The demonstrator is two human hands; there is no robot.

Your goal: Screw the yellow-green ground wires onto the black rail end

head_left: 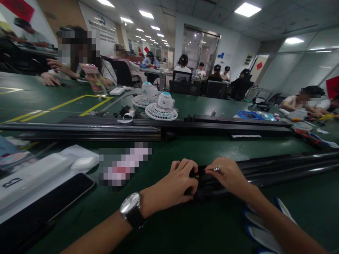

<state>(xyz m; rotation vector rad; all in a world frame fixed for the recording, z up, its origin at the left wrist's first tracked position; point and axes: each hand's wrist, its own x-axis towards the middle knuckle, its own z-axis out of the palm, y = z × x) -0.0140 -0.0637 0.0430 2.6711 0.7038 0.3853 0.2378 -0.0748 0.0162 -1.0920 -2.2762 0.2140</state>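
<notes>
Blue-edged pale items [261,229] lie under the right forearm, nearest the body. Ahead, the left hand [181,180] grasps the end of a black bar [275,171], which runs off to the right beneath the right hand [226,173]. The right fingertips are drawn together at that end; whether they grasp anything I cannot tell. The work looks like close fingertip work on the bar's end, and any further move there seems to call for a steady left hold and fine right-hand aim. Beyond both hands, more dark bars [127,132] cross the tabletop [169,150].
</notes>
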